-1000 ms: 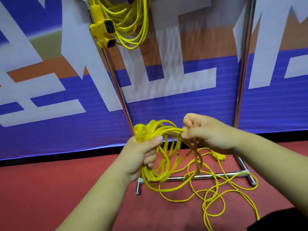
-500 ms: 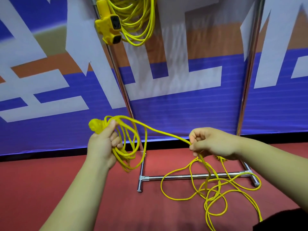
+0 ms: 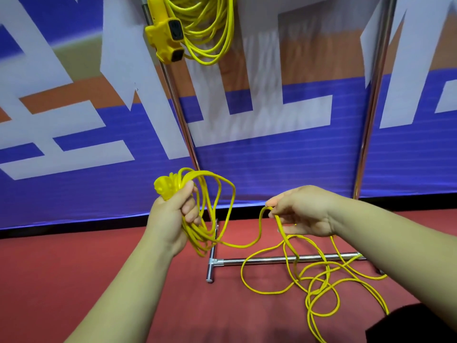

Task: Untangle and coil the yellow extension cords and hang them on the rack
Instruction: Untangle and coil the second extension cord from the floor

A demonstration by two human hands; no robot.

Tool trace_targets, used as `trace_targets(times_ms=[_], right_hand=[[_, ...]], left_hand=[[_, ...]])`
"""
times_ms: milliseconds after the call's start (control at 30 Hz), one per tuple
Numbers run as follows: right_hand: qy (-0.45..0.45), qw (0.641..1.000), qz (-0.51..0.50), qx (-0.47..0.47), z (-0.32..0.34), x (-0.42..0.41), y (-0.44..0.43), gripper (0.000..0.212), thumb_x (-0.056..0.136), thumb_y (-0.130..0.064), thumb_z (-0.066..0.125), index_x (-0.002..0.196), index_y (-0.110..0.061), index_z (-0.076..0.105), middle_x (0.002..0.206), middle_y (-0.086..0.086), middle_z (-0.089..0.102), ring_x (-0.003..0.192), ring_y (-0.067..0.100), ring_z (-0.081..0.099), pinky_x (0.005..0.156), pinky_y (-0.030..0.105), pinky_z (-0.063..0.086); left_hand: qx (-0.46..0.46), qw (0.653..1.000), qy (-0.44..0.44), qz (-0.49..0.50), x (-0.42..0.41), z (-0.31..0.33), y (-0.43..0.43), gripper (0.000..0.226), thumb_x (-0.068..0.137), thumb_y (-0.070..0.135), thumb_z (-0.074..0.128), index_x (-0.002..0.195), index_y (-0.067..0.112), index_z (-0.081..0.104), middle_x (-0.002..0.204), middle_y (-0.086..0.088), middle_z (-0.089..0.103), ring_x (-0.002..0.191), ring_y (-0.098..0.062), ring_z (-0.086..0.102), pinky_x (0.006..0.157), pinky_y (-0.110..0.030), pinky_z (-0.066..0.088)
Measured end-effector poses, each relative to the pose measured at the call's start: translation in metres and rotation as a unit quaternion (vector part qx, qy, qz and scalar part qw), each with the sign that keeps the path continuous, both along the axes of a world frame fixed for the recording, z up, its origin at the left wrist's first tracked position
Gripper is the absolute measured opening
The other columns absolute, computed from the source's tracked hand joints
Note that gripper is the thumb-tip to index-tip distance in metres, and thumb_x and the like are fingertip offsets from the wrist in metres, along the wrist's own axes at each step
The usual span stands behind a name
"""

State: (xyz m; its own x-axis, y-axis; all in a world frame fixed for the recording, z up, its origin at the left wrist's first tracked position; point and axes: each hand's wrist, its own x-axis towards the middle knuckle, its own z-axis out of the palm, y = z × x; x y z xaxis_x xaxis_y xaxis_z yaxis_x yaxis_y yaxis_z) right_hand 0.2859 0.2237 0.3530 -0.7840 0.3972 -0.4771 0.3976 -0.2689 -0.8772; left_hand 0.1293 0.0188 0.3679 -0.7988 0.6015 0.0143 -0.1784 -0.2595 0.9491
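A coil of yellow cord (image 3: 195, 237) is gripped in the left hand (image 3: 170, 216) at centre frame, with a yellow plug (image 3: 164, 188) protruding above the fist. A single strand is pinched by the right hand (image 3: 304, 211), right of centre, and a slack span is suspended between the two hands. The loose cord (image 3: 312, 292) is laid in tangled loops on the red floor (image 3: 74, 268) at lower right, across the base bar of the chrome rack (image 3: 259, 260). A second coiled cord (image 3: 210, 33) with a socket block (image 3: 168, 35) is hung at top centre.
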Motion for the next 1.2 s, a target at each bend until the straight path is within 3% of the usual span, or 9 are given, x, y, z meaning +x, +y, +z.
trace_targets(times_ms=[133,367,500,633,733,867,1033,1100,1200], right_hand=[[-0.005,0.999,-0.013,0.033,0.008,0.001,0.002,0.02,0.089,-0.006,0.063,0.097,-0.019,0.075,0.079,-0.001,0.076,0.056,0.002,0.062,0.061,0.02,0.044],[0.021,0.998,-0.063,0.016,0.016,0.006,0.007,0.014,0.089,-0.007,0.068,0.092,-0.019,0.073,0.075,0.001,0.073,0.062,0.009,0.068,0.057,0.021,0.053],[0.049,0.994,-0.092,-0.042,0.019,0.008,0.011,0.014,0.088,-0.008,0.071,0.099,-0.015,0.073,0.073,0.001,0.074,0.064,0.01,0.072,0.059,0.021,0.057],[0.076,0.987,-0.095,-0.103,0.022,0.009,0.012,0.013,0.089,-0.006,0.07,0.101,-0.011,0.072,0.07,0.001,0.074,0.062,0.008,0.072,0.056,0.02,0.059],[0.097,0.981,-0.101,-0.133,0.023,0.009,0.013,0.01,0.089,-0.006,0.07,0.099,-0.009,0.07,0.068,0.002,0.074,0.062,0.009,0.072,0.056,0.02,0.059],[0.136,0.973,-0.115,-0.148,0.024,0.01,0.014,0.012,0.089,-0.003,0.07,0.1,-0.003,0.069,0.074,0.008,0.074,0.062,0.012,0.073,0.052,0.019,0.056],[0.148,0.981,-0.086,-0.096,0.022,0.013,0.02,0.012,0.093,-0.002,0.064,0.104,-0.001,0.069,0.084,0.013,0.075,0.072,0.015,0.075,0.061,0.022,0.06],[0.134,0.989,-0.05,-0.025,0.021,0.014,0.021,0.011,0.095,-0.005,0.062,0.102,-0.006,0.07,0.085,0.011,0.077,0.076,0.014,0.075,0.058,0.019,0.058],[0.138,0.98,-0.007,0.145,0.018,0.013,0.023,0.01,0.094,-0.007,0.063,0.097,-0.007,0.073,0.084,0.009,0.077,0.071,0.01,0.072,0.05,0.015,0.048]], left_hand=[[-0.01,0.997,0.022,-0.072,0.019,0.002,0.007,0.025,0.089,0.022,0.066,0.07,0.013,0.052,0.049,0.001,0.032,0.039,-0.012,0.034,0.043,-0.026,0.038],[-0.091,0.988,0.061,-0.105,0.039,-0.004,0.019,0.029,0.083,0.027,0.066,0.064,0.007,0.057,0.059,-0.01,0.051,0.052,-0.025,0.056,0.05,-0.032,0.049],[-0.121,0.984,0.059,-0.115,0.054,-0.007,0.028,0.026,0.083,0.026,0.067,0.084,0.0,0.07,0.082,-0.018,0.072,0.078,-0.033,0.074,0.066,-0.036,0.062],[-0.118,0.984,0.037,-0.132,0.064,-0.013,0.039,0.03,0.094,0.019,0.054,0.113,-0.001,0.063,0.106,-0.023,0.074,0.1,-0.038,0.072,0.086,-0.043,0.061],[-0.126,0.982,0.017,-0.138,0.07,-0.017,0.046,0.027,0.096,0.019,0.053,0.117,0.004,0.062,0.107,-0.023,0.074,0.1,-0.037,0.072,0.086,-0.041,0.06],[-0.112,0.982,-0.015,-0.153,0.074,-0.018,0.054,0.027,0.086,0.026,0.058,0.104,0.005,0.06,0.106,-0.028,0.072,0.097,-0.042,0.072,0.082,-0.043,0.061],[-0.104,0.979,-0.022,-0.172,0.073,-0.017,0.057,0.03,0.083,0.028,0.06,0.105,0.007,0.062,0.086,-0.023,0.072,0.08,-0.037,0.074,0.075,-0.044,0.06],[-0.097,0.978,-0.045,-0.176,0.073,-0.018,0.057,0.028,0.084,0.027,0.061,0.104,0.007,0.065,0.078,-0.02,0.068,0.073,-0.036,0.072,0.069,-0.042,0.06],[-0.081,0.971,-0.069,-0.216,0.07,-0.02,0.056,0.027,0.09,0.026,0.067,0.107,0.005,0.068,0.072,-0.015,0.058,0.065,-0.031,0.067,0.075,-0.047,0.056]])
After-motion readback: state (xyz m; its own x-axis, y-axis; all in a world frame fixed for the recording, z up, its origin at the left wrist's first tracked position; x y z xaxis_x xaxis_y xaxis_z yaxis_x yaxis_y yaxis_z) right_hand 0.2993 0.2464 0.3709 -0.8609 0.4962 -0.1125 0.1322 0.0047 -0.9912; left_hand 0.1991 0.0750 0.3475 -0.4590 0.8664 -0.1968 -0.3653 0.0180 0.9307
